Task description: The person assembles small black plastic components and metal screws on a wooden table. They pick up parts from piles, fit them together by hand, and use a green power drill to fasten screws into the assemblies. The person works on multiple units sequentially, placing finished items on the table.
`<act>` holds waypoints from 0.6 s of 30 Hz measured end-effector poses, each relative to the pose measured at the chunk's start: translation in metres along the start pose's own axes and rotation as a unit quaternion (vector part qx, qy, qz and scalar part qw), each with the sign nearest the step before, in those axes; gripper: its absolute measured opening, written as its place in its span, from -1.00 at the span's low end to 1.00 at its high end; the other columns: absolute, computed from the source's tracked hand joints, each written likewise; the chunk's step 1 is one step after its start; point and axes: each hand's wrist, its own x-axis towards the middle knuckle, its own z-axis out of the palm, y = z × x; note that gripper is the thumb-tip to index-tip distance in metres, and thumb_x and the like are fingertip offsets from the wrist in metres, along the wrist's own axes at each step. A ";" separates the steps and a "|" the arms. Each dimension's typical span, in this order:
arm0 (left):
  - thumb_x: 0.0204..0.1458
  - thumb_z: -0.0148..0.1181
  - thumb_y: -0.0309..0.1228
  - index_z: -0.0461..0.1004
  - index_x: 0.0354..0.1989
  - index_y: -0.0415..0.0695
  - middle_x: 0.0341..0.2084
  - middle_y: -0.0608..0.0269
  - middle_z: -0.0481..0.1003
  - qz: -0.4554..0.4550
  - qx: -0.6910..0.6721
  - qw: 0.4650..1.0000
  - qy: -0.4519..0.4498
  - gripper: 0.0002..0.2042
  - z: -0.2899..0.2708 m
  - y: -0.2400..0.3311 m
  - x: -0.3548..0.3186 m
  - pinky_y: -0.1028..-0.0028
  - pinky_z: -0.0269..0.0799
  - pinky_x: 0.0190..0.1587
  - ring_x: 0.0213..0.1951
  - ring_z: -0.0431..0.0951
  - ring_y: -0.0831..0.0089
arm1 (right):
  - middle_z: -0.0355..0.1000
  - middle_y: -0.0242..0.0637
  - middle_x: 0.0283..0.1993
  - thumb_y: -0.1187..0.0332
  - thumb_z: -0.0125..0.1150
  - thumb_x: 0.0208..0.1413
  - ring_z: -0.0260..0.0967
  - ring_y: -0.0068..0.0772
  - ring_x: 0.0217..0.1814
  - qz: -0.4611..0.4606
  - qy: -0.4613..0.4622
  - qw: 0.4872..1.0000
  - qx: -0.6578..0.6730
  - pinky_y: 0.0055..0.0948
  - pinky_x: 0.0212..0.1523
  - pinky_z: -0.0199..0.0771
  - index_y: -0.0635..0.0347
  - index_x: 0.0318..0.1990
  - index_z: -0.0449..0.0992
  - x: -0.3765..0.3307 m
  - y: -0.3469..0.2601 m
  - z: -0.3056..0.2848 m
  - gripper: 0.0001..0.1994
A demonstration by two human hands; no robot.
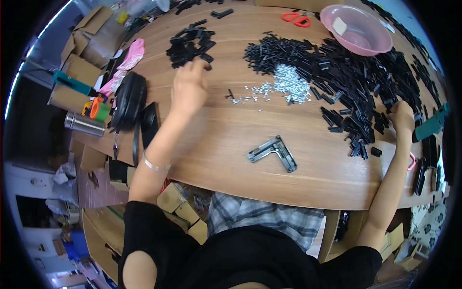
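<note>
My left hand [189,87] reaches to the near edge of a heap of black pistol-shaped pieces [191,45]. Its fingers are curled, with a dark bit by the fingertips; whether they grip it is unclear. At the right, my right hand [402,116] dips into the edge of a wide spread of black plastic parts [356,79], fingers bent together and tips partly hidden. Between my arms an L-shaped black piece, like an opened toy pistol shell [274,153], lies on the table. Beyond it are a pile of small silvery pins [291,83] and a small dark part [230,94].
A pink bowl [358,31] stands at the far right, near red-handled scissors [296,19]. A black pouch [129,101], a steel flask [84,124] and a green-handled tool [72,83] are at the left. Another green tool [431,123] lies beside my right wrist.
</note>
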 end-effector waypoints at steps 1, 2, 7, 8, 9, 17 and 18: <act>0.03 0.06 -0.28 0.39 -0.23 -0.20 -0.34 -0.14 0.41 -0.104 0.002 0.994 -0.027 -0.75 0.010 -0.019 0.008 0.16 0.35 -0.17 -0.22 0.42 -0.04 | 0.46 -0.18 -0.27 0.38 0.27 -0.22 0.40 -0.08 -0.14 0.013 0.003 1.000 0.012 -0.12 -0.18 0.41 0.10 -0.36 0.44 0.003 0.004 0.003 -0.79; 0.04 0.06 -0.17 0.39 -0.18 -0.25 -0.28 -0.20 0.40 -0.208 0.007 0.977 -0.054 -0.64 0.019 -0.037 0.012 0.17 0.33 -0.10 -0.17 0.41 -0.07 | 0.47 -0.16 -0.36 0.38 0.26 -0.22 0.43 -0.06 -0.25 -0.003 0.044 0.999 0.029 -0.17 -0.25 0.42 0.14 -0.39 0.41 -0.002 -0.001 -0.002 -0.81; -0.20 0.04 0.30 0.21 0.02 -0.58 0.08 -0.47 0.09 -0.391 0.018 0.910 -0.134 -0.01 0.051 -0.077 0.007 0.16 0.01 0.21 0.13 0.13 -0.20 | 0.40 -0.29 -0.54 0.43 0.26 -0.09 0.38 -0.40 -0.48 -0.030 0.098 0.956 0.274 -0.48 -0.40 0.36 0.23 -0.44 0.36 -0.021 -0.058 -0.036 -0.83; -0.21 0.08 0.24 0.29 0.00 -0.48 0.07 -0.37 0.17 -0.393 0.043 0.909 -0.129 -0.11 0.055 -0.080 0.005 0.15 0.03 0.20 0.12 0.15 -0.18 | 0.39 -0.34 -0.54 0.44 0.26 -0.07 0.36 -0.52 -0.49 -0.057 0.098 0.929 0.353 -0.53 -0.41 0.34 0.23 -0.43 0.37 -0.024 -0.064 -0.037 -0.84; -0.21 0.12 0.18 0.37 -0.02 -0.38 0.05 -0.28 0.25 -0.395 0.066 0.907 -0.126 -0.20 0.062 -0.085 0.002 0.14 0.05 0.19 0.11 0.17 -0.16 | 0.38 -0.38 -0.55 0.44 0.26 -0.05 0.33 -0.63 -0.49 -0.085 0.096 0.895 0.428 -0.59 -0.42 0.32 0.24 -0.42 0.38 -0.029 -0.071 -0.041 -0.85; -0.24 0.19 0.08 0.55 -0.21 -0.06 -0.11 0.00 0.43 -0.482 -0.064 0.869 -0.091 -0.48 0.057 -0.103 -0.011 0.08 0.06 0.13 0.16 0.11 0.01 | 0.42 -0.47 -0.43 0.51 0.25 -0.04 0.32 -0.73 -0.35 -0.119 0.031 0.763 0.635 -0.72 -0.26 0.30 0.29 -0.39 0.47 -0.066 -0.113 -0.067 -0.92; -0.26 0.20 0.12 0.53 -0.18 -0.07 -0.05 -0.01 0.37 -0.493 -0.047 0.863 -0.097 -0.44 0.054 -0.099 -0.008 0.08 0.05 0.13 0.17 0.09 0.02 | 0.43 -0.45 -0.41 0.52 0.24 -0.03 0.34 -0.71 -0.32 -0.138 0.030 0.764 0.629 -0.71 -0.22 0.32 0.30 -0.37 0.48 -0.067 -0.115 -0.065 -0.92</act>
